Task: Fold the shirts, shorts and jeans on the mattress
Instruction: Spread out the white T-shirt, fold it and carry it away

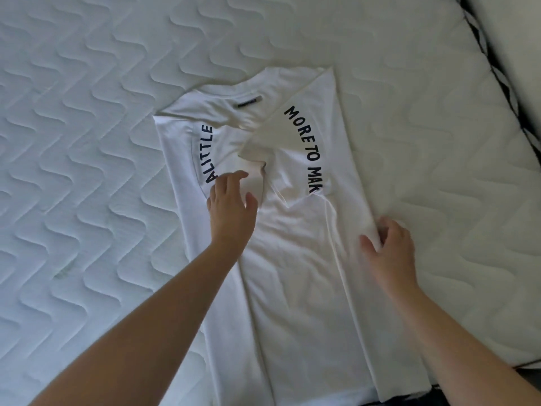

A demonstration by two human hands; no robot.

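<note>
The white T-shirt (295, 259) (sides folded in) lies near the mattress's (87, 142) right edge. The right hand (389, 247) pinches its side fold; the left hand (231, 206) rests open on it.

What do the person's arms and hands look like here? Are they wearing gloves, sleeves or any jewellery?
Both arms are bare as far as the picture shows: no sleeve reaches the forearms. The left hand and the right hand wear no gloves, and no ring, watch or bracelet can be seen on the fingers or wrists. The picture is slightly blurred, so a very thin ring could be missed.
</note>
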